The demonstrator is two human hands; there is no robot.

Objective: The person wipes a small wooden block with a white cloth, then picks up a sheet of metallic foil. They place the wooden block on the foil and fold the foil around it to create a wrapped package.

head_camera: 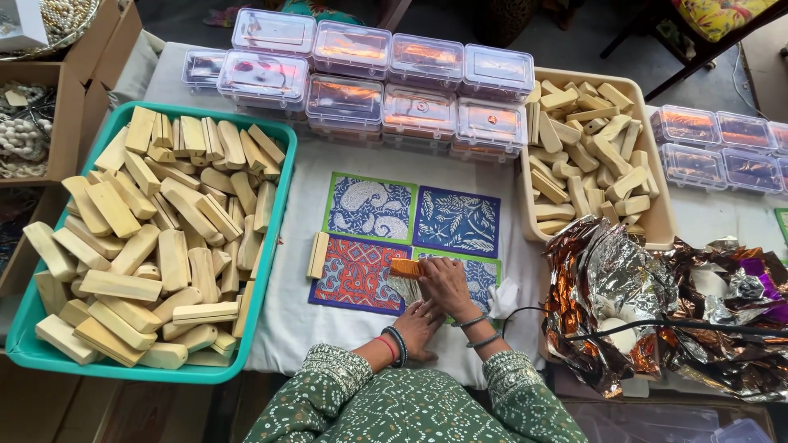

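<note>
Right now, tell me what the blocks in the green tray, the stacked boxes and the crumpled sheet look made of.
Blocks: pale, matt, unfinished wood, by their dull cream faces and rough-cut edges.
Boxes: clear hard plastic, glossy; contents show through the lids.
Sheet: thin metallic foil, likely metallised film, silver and copper, by its sharp creases and mirror glints.

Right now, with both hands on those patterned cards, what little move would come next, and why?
Probably drawing the small orange comb-like piece a little further across the lower cards. The right hand holds it flat on the patterned cards, while the left hand presses down at their near edge, seemingly to steady them. A loose wooden block lies beside the cards, untouched.
</note>
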